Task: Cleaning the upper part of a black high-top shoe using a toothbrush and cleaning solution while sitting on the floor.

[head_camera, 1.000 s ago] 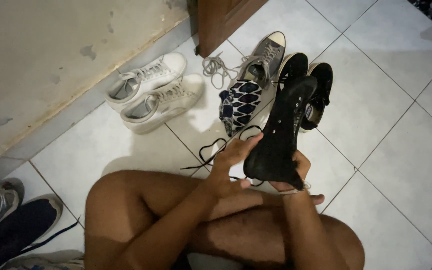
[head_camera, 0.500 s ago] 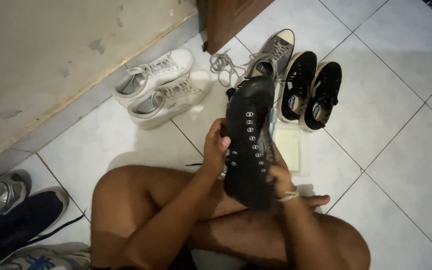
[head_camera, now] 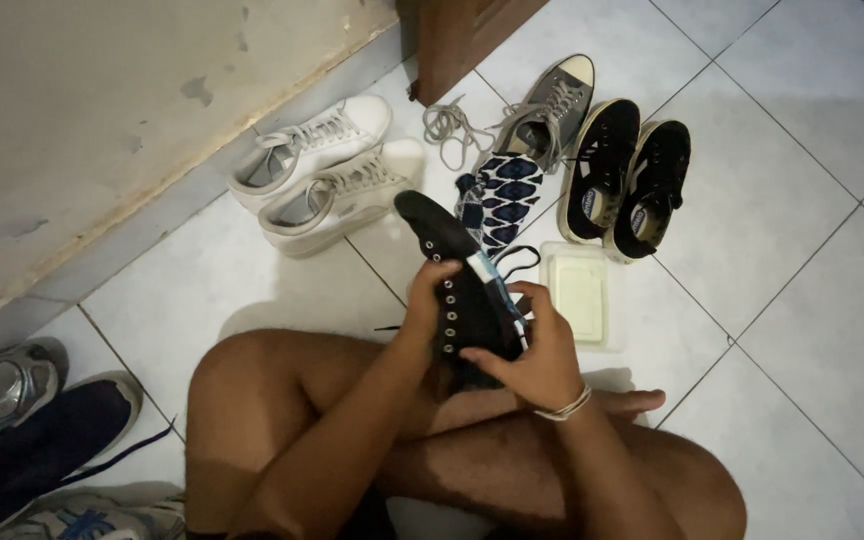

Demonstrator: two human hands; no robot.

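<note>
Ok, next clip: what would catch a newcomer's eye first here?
The black shoe held in both hands at the centre, above crossed bare legs: left hand on its side, right hand gripping its opening. Beyond it on the white tiled floor stand white sneakers, a grey sneaker and a black pair.

Dim indoor light, pale floor tiles (head_camera: 792,250) brightest at upper right, legs and black shoe (head_camera: 457,300) sunk in shadow, soft shadow on tiles beside the knee, slight softness, no glare
</note>
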